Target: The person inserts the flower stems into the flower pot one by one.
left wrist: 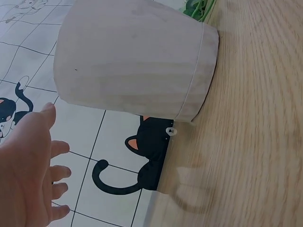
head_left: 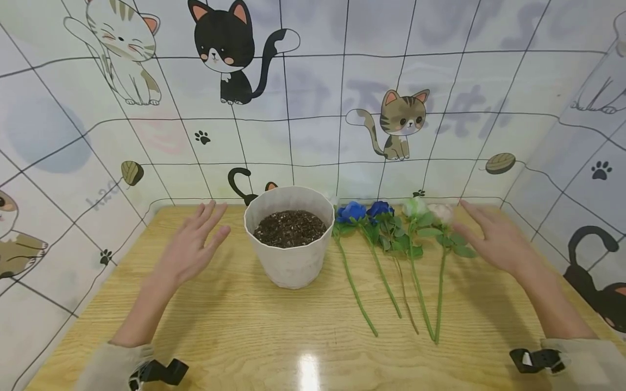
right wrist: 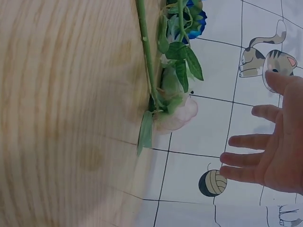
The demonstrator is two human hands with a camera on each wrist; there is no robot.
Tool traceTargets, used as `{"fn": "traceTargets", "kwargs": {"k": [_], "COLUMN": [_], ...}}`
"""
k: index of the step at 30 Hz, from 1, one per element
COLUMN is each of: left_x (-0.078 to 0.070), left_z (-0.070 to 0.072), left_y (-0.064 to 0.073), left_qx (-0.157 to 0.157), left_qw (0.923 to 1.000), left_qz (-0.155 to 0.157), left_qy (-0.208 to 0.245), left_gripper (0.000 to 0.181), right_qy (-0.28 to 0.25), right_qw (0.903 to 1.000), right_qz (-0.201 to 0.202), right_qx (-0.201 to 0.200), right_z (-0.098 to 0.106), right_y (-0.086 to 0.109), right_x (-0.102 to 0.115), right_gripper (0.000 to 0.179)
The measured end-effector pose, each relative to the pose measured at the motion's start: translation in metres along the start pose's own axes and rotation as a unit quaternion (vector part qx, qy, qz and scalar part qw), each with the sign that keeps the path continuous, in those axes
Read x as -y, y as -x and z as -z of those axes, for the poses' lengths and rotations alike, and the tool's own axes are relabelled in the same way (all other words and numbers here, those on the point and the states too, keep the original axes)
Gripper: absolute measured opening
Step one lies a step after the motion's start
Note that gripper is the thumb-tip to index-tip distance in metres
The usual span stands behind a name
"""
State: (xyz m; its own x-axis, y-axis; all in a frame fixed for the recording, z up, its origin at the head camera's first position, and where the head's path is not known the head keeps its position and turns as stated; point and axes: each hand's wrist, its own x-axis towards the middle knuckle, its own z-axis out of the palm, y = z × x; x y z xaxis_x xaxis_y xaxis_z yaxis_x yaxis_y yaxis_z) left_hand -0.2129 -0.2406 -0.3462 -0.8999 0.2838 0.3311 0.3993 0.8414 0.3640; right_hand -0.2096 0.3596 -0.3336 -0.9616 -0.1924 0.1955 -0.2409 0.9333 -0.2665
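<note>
Nearest the head camera, beige fabric sleeves [head_left: 111,368] lead to the left hand [head_left: 189,251] and right hand [head_left: 500,240], both empty, fingers extended, flanking a white tapered pot [head_left: 292,267] of dark soil [head_left: 289,229] and, beside it, long-stemmed blue, white and pink flowers [head_left: 400,241]; handling seems unbegun, the next move probably calling for a stem pinch. The left wrist view crops the pot, hiding its soil. The right wrist view crops the flowers, stem ends unseen.

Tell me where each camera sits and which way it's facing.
Head: on the head, facing forward and down at the white pot and flowers; left hand, right hand and forearms show.
Left wrist: on that wrist, facing the white pot's side; left hand at picture left.
Right wrist: on that wrist, facing the flowers; right hand at picture right.
Shared: head and left wrist both show the white pot.
</note>
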Motion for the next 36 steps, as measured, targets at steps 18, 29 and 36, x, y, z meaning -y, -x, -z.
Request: {"fn": "traceTargets", "kwargs": {"k": [18,29,36], "left_x": [-0.016,-0.033,-0.041], "left_z": [-0.013,-0.023,-0.032], "left_y": [-0.002,-0.008,-0.013], "left_qx": [-0.025,-0.051,-0.075], "left_qw": [0.9826,0.9531,0.9359], "left_qz": [0.021,0.013,-0.014], "left_qy": [0.183,0.298,0.344], "left_gripper": [0.056,0.051,0.048], "right_qy": [-0.123,-0.222,-0.276], "right_qw": [0.9870,0.9633,0.9412], "right_qz": [-0.080,-0.120,-0.148], "right_qx": [0.065,0.090,0.126], "right_z": [-0.012,-0.028,-0.040], "right_y": [0.003,0.005,0.003], "right_x": [-0.008,-0.008,-0.013], "right_gripper": [0.076,0.067,0.051]}}
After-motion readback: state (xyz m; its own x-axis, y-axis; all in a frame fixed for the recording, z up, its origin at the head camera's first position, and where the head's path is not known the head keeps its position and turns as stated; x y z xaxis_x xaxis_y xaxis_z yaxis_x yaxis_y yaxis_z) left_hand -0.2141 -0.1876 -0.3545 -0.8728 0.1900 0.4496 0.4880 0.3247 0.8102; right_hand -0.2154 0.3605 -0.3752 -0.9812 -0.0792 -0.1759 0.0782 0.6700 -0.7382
